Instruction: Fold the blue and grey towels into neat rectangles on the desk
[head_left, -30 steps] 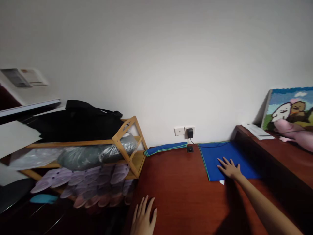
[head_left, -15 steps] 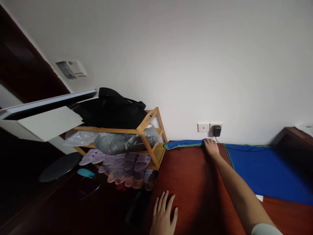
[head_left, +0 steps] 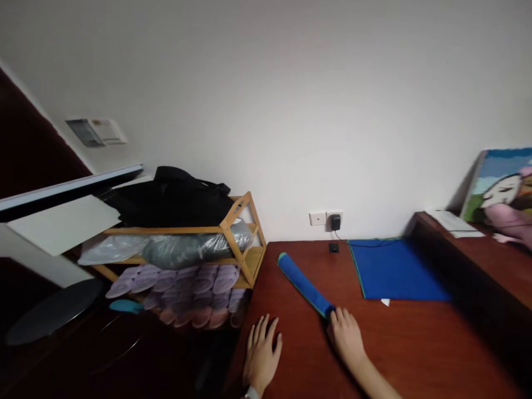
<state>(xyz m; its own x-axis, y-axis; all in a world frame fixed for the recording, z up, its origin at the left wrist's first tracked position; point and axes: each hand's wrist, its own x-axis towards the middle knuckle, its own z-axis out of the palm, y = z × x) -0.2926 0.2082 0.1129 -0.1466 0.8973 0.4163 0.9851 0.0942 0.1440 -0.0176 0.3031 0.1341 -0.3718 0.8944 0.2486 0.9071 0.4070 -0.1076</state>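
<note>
My right hand (head_left: 347,339) has its fingers closed round the near end of a folded blue cloth (head_left: 302,281) with green edging. The cloth makes a long narrow strip, slanting from that hand towards the far left of the red-brown table (head_left: 299,354). Flat on the table's left side, with fingers spread, lies my left hand (head_left: 262,353), holding nothing. Further right, a second blue cloth (head_left: 397,271) with a green edge is spread out, and a small white tag (head_left: 385,302) pokes from its near edge.
Left of the table stands a wooden rack (head_left: 238,221) bearing a black bag (head_left: 174,198), plastic-wrapped bundles and several lilac slippers (head_left: 226,277). A black plug (head_left: 334,222) sits in the wall, its cord running right. A raised dark ledge (head_left: 465,277) and a painting (head_left: 505,188) are at right.
My right hand has drawn the folded cloth's right end away from the wall towards me, uncovering a dark socket in the tabletop. My left hand stays spread on the table. The view has shifted right.
</note>
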